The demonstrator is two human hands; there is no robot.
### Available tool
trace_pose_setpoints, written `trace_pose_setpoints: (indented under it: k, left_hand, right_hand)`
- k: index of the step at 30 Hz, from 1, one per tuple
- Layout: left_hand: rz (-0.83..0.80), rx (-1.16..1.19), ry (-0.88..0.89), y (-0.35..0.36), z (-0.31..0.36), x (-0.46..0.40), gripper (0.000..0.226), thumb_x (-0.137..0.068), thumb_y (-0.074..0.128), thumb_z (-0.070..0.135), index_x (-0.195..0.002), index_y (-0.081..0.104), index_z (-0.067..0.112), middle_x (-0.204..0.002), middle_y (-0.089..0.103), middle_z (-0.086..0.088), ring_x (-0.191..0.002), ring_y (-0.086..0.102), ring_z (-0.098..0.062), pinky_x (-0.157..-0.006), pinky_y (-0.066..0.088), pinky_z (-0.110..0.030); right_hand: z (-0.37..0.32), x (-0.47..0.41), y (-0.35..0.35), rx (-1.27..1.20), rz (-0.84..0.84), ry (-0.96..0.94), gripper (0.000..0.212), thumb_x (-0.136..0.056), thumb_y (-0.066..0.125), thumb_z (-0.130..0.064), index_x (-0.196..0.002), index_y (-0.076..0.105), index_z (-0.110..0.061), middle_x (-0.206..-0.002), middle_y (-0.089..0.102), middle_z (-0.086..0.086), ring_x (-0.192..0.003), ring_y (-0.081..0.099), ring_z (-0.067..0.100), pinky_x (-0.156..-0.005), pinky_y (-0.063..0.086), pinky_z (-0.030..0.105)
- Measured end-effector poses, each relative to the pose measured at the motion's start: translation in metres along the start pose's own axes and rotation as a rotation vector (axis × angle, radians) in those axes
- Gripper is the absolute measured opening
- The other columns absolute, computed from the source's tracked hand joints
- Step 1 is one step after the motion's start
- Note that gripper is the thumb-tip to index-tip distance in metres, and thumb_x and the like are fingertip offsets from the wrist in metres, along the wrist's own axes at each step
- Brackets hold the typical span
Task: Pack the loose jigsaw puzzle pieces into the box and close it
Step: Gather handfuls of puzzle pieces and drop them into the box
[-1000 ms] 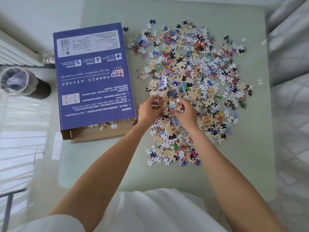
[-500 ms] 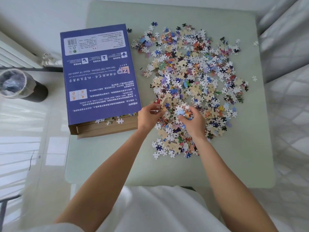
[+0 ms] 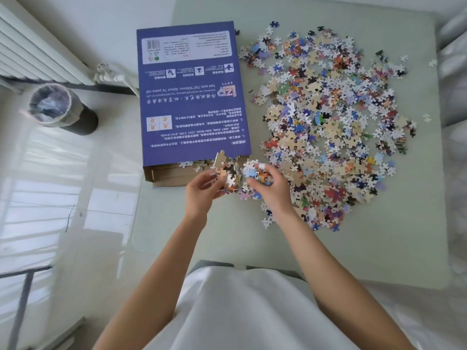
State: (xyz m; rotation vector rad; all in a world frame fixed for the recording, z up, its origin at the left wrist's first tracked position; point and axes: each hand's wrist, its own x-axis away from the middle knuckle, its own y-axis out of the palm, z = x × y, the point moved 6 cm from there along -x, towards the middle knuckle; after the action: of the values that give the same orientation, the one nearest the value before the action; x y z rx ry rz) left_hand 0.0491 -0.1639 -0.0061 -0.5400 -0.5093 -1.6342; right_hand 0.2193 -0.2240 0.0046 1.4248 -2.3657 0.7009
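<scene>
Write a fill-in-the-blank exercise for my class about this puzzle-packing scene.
1. The box lies to the ____ of the loose pile.
2. Both hands hold puzzle ____.
3. The box's printed face is ____ in colour.
4. The bin stands on the ____.

Missing words: left; pieces; blue; floor

Both hands, left hand (image 3: 202,190) and right hand (image 3: 271,190), clutch puzzle pieces (image 3: 235,173) beside the blue box (image 3: 192,97); the pile (image 3: 328,127) covers the surface (image 3: 379,248).
</scene>
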Motion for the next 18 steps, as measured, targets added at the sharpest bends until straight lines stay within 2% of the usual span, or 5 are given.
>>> trace_pose_setpoints:
  k: [1,5,12,16,18]
  left_hand:
    - [0.012,0.015,-0.010,-0.008,-0.002,-0.002,0.017,-0.081,0.071,0.010,-0.097,0.065,0.008,-0.079,0.070,0.001,-0.060,0.065,-0.007,-0.059,0.052,-0.016]
    - [0.069,0.083,-0.068,-0.035,-0.014,-0.010,0.026,-0.081,0.071,0.010,-0.105,0.063,0.004,-0.090,0.068,-0.005,-0.064,0.065,-0.007,-0.064,0.053,-0.018]
    - [0.173,0.142,-0.139,-0.055,-0.025,-0.020,0.022,-0.081,0.071,0.007,-0.099,0.061,0.002,-0.085,0.067,-0.005,-0.058,0.063,-0.002,-0.058,0.051,-0.014]
    - [0.248,0.121,-0.119,-0.059,-0.020,-0.031,0.015,-0.082,0.068,0.008,-0.092,0.057,0.002,-0.087,0.066,-0.009,-0.056,0.062,0.000,-0.058,0.050,-0.011]
    - [0.239,0.102,-0.077,-0.055,-0.014,-0.034,0.017,-0.086,0.063,0.008,-0.101,0.057,0.002,-0.096,0.064,-0.010,-0.065,0.064,-0.001,-0.063,0.051,-0.012]
  right_hand:
    - [0.000,-0.001,0.010,0.014,-0.015,0.000,0.027,-0.078,0.073,-0.018,-0.101,0.059,-0.025,-0.089,0.064,-0.012,-0.085,0.062,0.011,-0.079,0.050,0.024]
    - [-0.005,-0.004,0.041,0.040,-0.026,-0.007,0.029,-0.078,0.073,-0.017,-0.103,0.060,-0.022,-0.085,0.062,-0.014,-0.075,0.059,0.000,-0.065,0.044,0.005]
    - [-0.004,-0.007,0.066,0.103,-0.013,0.004,0.030,-0.079,0.070,-0.016,-0.107,0.060,-0.016,-0.089,0.062,-0.006,-0.075,0.057,0.006,-0.067,0.045,0.012]
    - [0.000,-0.016,0.071,0.126,0.062,0.066,0.034,-0.085,0.065,-0.022,-0.117,0.056,-0.014,-0.101,0.059,0.000,-0.091,0.056,0.015,-0.076,0.042,0.024]
    - [-0.001,-0.021,0.073,0.156,0.076,0.063,0.039,-0.089,0.060,-0.026,-0.125,0.050,-0.013,-0.116,0.058,0.004,-0.105,0.054,0.019,-0.088,0.044,0.031]
